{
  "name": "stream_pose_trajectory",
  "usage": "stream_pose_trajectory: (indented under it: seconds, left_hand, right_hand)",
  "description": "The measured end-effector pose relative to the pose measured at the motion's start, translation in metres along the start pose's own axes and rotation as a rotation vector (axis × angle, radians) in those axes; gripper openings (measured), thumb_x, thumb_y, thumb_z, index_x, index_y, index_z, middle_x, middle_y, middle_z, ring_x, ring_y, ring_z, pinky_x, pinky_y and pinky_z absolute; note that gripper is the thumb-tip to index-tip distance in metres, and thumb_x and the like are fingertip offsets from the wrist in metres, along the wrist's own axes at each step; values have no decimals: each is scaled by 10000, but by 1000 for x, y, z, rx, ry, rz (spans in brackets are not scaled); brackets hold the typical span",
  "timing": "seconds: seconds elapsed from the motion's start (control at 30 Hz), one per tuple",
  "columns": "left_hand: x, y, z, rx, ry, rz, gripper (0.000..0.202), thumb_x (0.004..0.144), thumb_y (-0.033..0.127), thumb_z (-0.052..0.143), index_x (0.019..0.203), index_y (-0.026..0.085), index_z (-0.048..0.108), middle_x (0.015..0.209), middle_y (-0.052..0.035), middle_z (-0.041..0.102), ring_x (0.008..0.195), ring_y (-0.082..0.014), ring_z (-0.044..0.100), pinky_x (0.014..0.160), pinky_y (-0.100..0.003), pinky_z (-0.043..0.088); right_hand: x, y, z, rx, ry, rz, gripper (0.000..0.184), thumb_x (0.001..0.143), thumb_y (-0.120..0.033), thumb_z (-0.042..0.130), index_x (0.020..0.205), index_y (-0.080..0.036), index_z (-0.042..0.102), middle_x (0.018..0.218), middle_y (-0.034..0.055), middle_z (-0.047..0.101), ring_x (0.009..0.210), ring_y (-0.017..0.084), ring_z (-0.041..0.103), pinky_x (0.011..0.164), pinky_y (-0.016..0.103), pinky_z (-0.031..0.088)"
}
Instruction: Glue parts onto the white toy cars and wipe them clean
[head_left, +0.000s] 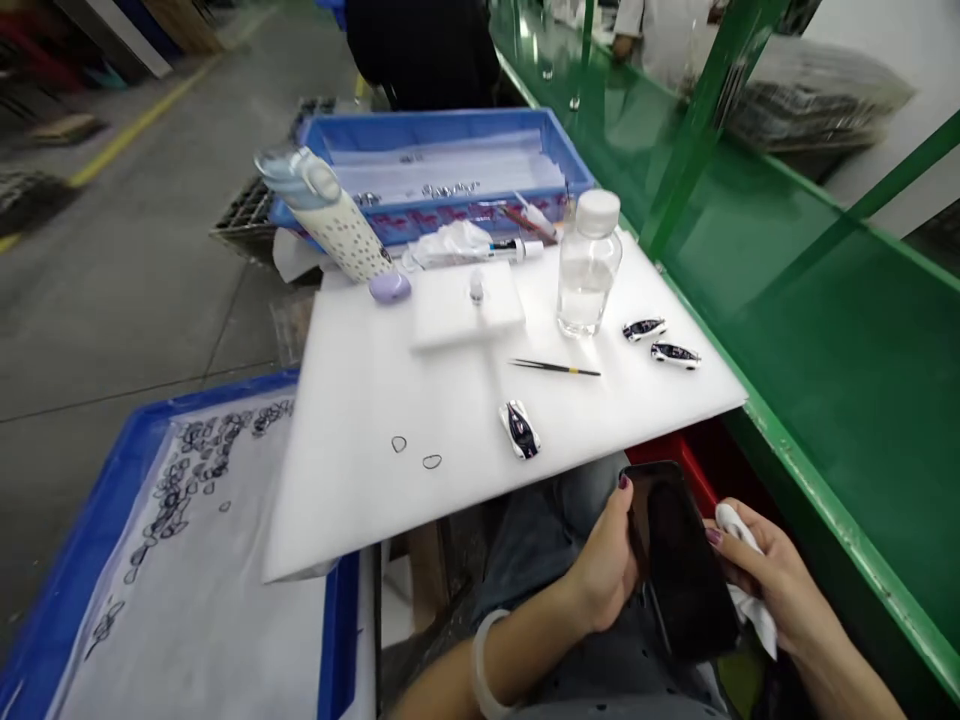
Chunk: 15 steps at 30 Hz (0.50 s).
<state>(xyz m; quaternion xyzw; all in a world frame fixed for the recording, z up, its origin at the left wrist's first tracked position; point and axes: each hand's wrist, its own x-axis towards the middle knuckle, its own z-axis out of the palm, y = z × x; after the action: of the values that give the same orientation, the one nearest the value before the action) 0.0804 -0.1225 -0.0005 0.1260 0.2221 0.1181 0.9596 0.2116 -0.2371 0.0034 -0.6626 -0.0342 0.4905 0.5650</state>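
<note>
My left hand [602, 565], with a pale bangle [480, 665] on the wrist, grips a black smartphone [684, 560] by its edge, low over my lap. My right hand [776, 590] holds a crumpled white cloth [752, 610] pressed against the phone's right side. Both hands are below the front edge of a white plastic board [375, 490]. On that board lie several small white-and-navy toy cars [521, 430], fine tweezers with a yellow band [555, 368], and a clear liquid bottle [589, 265]. A white foam block [465, 305] also sits there.
A blue tray [165, 440] lined with white holds scattered dark rings at lower left. Another blue tray [442, 125] stands behind the board. A green bench [817, 310] runs along the right, with a red bin [675, 455] below. A person stands beyond.
</note>
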Motion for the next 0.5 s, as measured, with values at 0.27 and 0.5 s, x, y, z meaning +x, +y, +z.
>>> stream_pose_trajectory:
  seconds: [0.27, 0.5]
  left_hand:
    - [3, 52, 22, 314, -138, 187, 617, 815, 676, 634, 1194, 191, 671, 1136, -120, 673, 964, -217, 637, 815, -307, 492]
    - [-49, 94, -15, 616, -125, 11, 522, 740, 597, 770, 1082, 203, 757, 1011, -114, 727, 922, -226, 659, 888, -324, 457]
  right_hand:
    - [40, -122, 10, -50, 80, -194, 559, 511, -417, 899, 632, -221, 390, 495, -97, 245, 421, 23, 147, 366, 187, 152]
    - [177, -249, 55, -196, 73, -312, 354, 802, -300, 760, 667, -165, 462, 548, -79, 372, 434, 33, 296, 371, 159, 238]
